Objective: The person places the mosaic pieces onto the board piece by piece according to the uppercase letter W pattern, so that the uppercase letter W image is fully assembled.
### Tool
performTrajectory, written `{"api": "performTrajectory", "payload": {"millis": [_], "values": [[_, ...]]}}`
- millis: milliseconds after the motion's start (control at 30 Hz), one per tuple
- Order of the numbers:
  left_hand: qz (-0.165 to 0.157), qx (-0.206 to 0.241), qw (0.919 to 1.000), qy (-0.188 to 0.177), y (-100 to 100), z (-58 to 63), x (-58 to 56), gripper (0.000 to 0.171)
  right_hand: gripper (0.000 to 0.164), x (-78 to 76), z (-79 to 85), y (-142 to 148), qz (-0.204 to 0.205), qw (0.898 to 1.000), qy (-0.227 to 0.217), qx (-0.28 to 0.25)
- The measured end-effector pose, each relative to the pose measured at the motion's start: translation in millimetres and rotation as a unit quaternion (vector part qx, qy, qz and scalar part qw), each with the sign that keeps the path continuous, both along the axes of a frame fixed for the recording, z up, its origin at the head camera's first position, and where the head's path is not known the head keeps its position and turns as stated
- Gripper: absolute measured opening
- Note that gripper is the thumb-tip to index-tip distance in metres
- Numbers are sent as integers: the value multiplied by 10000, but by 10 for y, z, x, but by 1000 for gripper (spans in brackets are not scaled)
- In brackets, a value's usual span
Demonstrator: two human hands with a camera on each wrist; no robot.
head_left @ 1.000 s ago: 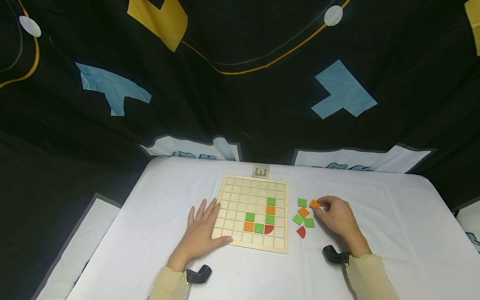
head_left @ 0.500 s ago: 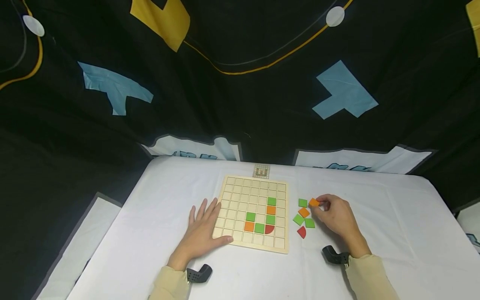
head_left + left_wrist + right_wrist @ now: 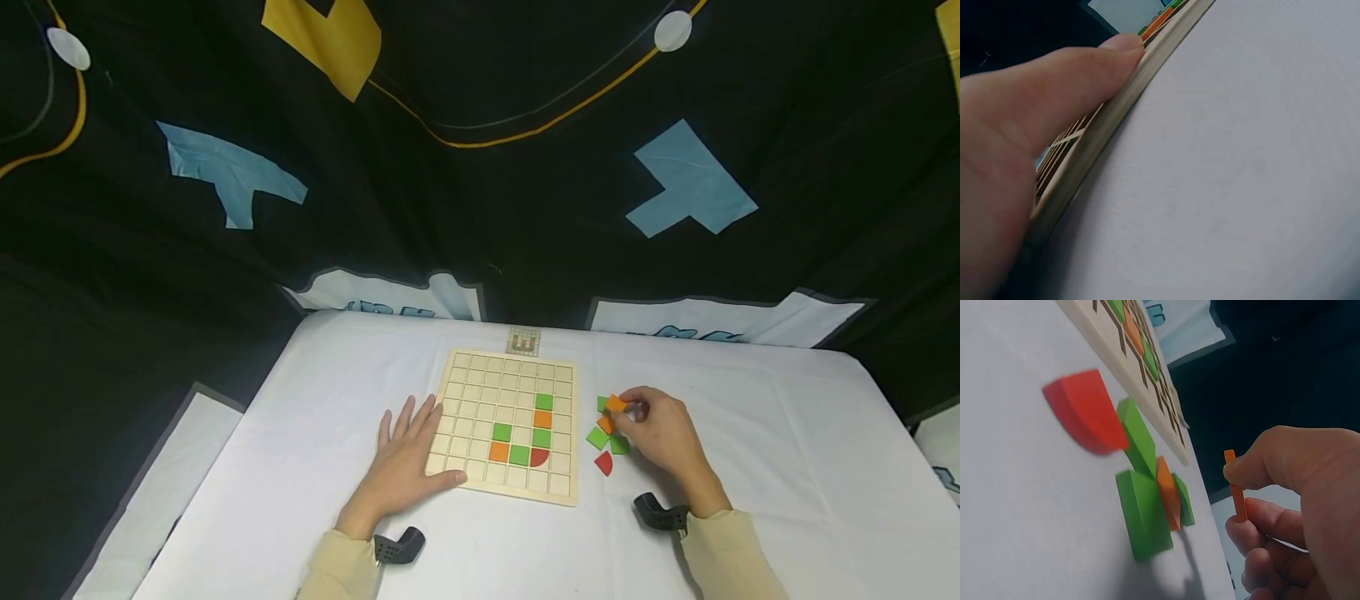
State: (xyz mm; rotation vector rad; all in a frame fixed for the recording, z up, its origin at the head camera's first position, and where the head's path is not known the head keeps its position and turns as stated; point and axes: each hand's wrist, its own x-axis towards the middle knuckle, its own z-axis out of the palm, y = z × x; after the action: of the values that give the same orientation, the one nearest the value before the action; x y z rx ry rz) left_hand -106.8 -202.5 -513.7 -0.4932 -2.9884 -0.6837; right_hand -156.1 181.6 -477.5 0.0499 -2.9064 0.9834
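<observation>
My right hand [image 3: 663, 429] pinches an orange square tile [image 3: 1236, 487] between thumb and fingers, held above the loose tiles. Below it on the white cloth lie several green tiles [image 3: 1142, 512], another orange tile [image 3: 1169, 492] and a red quarter-circle tile [image 3: 1088, 412]. My left hand [image 3: 408, 467] is spread flat at the left edge of a wooden grid board [image 3: 472, 383], its thumb [image 3: 1094, 69] resting on the near rim. In the board's cells sit green tiles [image 3: 519, 455], orange tiles [image 3: 498, 452] and one red quarter-circle [image 3: 539, 457].
A small patterned card [image 3: 522, 341] lies beyond the board's far edge. The white-covered table [image 3: 765, 433] extends to both sides. A black curtain [image 3: 480, 225] with blue and yellow shapes hangs behind it. A black device [image 3: 660, 512] is strapped to each wrist.
My right hand has lifted the orange tile and moved slightly left, so it now overlaps the loose tiles in the head view. The left hand stays in place.
</observation>
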Motion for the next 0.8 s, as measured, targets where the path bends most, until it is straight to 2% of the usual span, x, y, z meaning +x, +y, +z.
{"api": "performTrajectory", "payload": {"millis": [800], "values": [[32, 23, 10000, -82, 6, 12, 0, 112, 30, 20, 28, -487, 445, 9984, 33, -341]]}}
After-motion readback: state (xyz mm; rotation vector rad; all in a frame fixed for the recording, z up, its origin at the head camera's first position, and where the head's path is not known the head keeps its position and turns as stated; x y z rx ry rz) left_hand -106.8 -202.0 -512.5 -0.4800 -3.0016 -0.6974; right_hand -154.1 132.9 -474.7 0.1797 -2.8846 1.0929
